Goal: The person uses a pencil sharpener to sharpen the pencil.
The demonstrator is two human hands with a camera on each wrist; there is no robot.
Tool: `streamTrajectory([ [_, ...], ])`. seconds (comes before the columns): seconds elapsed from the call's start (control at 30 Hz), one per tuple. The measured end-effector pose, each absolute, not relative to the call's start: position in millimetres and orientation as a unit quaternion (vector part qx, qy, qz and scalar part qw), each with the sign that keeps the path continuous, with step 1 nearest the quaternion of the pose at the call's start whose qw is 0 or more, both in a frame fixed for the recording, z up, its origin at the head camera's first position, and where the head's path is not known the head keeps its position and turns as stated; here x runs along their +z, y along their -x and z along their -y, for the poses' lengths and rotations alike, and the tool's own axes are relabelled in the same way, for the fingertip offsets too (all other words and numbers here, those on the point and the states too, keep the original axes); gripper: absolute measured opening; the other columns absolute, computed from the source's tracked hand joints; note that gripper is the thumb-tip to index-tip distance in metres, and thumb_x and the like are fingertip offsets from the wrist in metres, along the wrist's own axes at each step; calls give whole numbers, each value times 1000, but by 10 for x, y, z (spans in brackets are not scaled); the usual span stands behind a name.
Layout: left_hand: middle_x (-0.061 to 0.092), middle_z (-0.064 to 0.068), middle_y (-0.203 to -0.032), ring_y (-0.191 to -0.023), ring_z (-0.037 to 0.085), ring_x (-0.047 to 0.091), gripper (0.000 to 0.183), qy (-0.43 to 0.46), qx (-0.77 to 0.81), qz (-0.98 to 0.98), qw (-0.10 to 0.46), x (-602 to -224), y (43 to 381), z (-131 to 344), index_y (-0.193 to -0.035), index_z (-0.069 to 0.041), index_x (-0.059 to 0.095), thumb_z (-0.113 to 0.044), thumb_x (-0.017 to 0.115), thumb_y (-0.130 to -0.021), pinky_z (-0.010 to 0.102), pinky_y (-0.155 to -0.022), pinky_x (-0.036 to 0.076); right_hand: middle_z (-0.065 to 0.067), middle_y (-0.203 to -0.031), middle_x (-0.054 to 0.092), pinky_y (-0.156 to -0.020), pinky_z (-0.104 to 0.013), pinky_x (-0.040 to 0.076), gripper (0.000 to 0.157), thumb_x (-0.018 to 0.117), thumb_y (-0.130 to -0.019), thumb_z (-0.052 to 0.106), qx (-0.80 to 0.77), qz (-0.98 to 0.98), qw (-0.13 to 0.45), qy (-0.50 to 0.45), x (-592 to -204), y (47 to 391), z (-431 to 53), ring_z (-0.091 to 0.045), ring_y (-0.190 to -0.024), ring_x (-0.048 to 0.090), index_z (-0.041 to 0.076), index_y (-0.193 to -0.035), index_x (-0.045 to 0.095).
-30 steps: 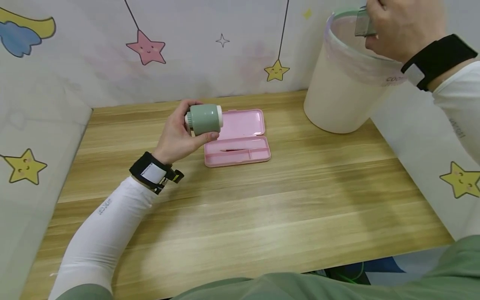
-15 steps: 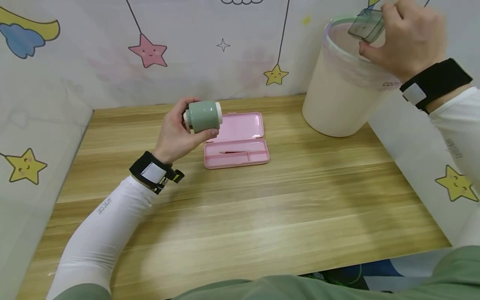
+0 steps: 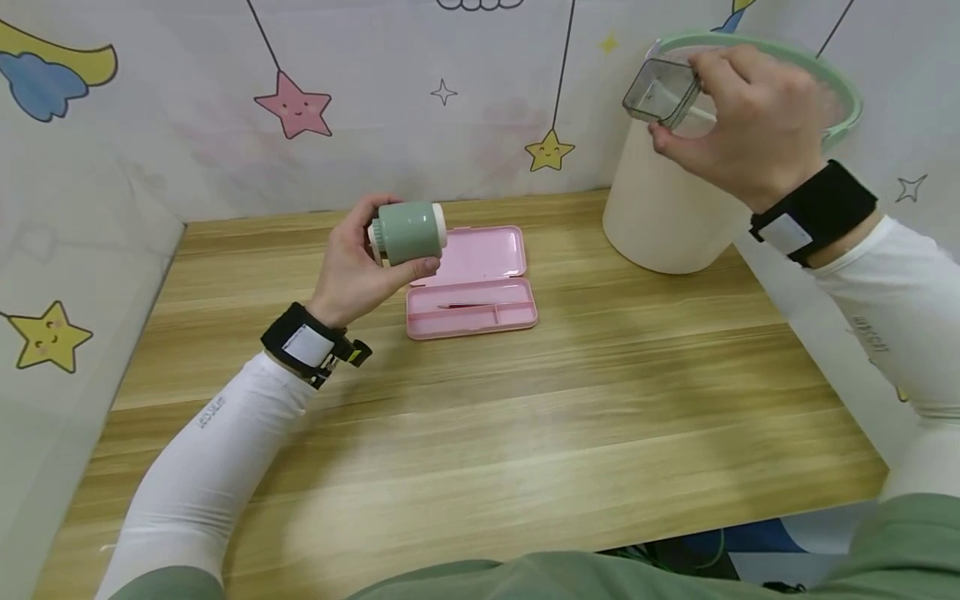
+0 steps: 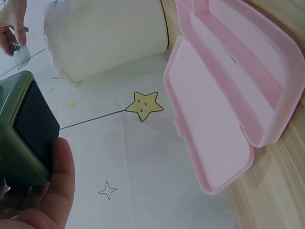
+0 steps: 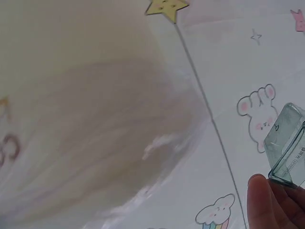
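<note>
My left hand [image 3: 348, 275] grips a green pencil sharpener [image 3: 409, 233] with white ends, holding it sideways above the table. A dark face of the sharpener shows in the left wrist view. Over the near rim of the trash bin [image 3: 663, 208], my right hand [image 3: 757, 125] pinches a clear shavings box [image 3: 660, 90] between thumb and fingers. The box is tilted, and its inside looks bare apart from small specks. Behind the left hand lies an opened pink pencil case [image 3: 491, 254], with a thin pencil [image 3: 467, 305] in its long compartment.
The cream bin stands at the table's back right, lined with a thin bag and topped by a green rim [image 3: 843, 100]. Printed walls close in the back and sides of the wooden table [image 3: 525, 417]. The person's body is at the front edge.
My right hand has drawn the shavings box left and toward me, from the bin's mouth to over its near rim, turning it more into view. The left hand stays in place.
</note>
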State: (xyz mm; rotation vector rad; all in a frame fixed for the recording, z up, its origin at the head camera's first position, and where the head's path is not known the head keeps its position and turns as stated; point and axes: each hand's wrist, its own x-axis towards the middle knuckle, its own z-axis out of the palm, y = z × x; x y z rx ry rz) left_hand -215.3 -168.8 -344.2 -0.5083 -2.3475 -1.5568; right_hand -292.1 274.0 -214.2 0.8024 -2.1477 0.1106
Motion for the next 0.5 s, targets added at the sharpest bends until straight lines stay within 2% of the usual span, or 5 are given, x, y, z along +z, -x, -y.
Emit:
streamTrajectory([
  [0.27,65,19,-140,-119,18,60,76,176,-538,812,145,-3384,2136,1689,-148,2,57,-3,96,-83,26,-90,56,-25,-107,77,-69,-51,61,58,92,-90,28,129,864,309,-377,-2371,2685,-2226,-40,-86,75,-8,-131,72],
  [0.5,65,14,-134,-117,18,62,76,186,-557,793,160,-3338,2133,1694,-145,6,57,4,96,-80,25,-89,57,-19,-110,83,-68,-46,63,54,94,-87,26,178,861,227,-419,-2591,2593,-1824,-34,-91,82,-3,-129,76],
])
